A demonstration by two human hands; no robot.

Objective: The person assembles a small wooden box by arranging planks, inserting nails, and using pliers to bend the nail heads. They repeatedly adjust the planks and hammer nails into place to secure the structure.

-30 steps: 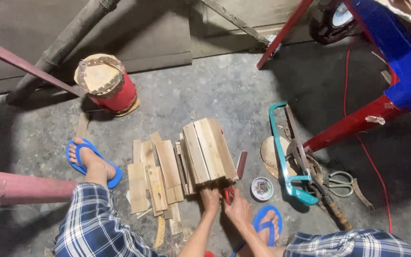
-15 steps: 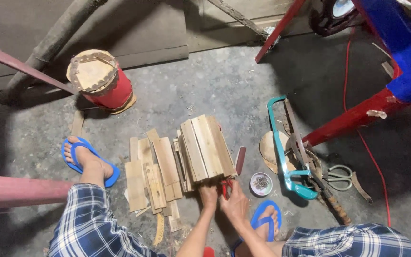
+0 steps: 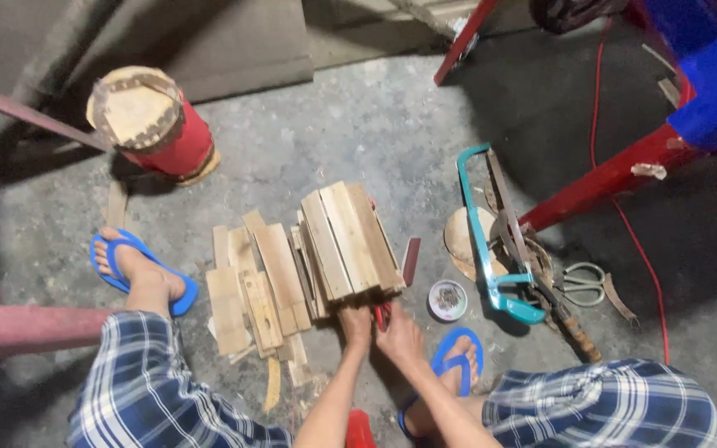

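Hands meet at the near end of the bundle of wooden slats [image 3: 348, 241] on the concrete floor [image 3: 358, 133]. The left hand [image 3: 356, 326] grips this end, and the right hand [image 3: 400, 336] closes on a small red tool [image 3: 381, 315] (mostly hidden) beside it.

blue flip-flops [image 3: 139, 274], blue-white plaid shorts [image 3: 151, 390], red drum [image 3: 155, 124], teal hacksaw [image 3: 491, 241], pale wood slats [image 3: 350, 241].

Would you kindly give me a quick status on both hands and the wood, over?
Left hand at near end of curved slat bundle. Right hand beside it, gripping a red-handled tool. Loose slats lie left; small nail dish right.
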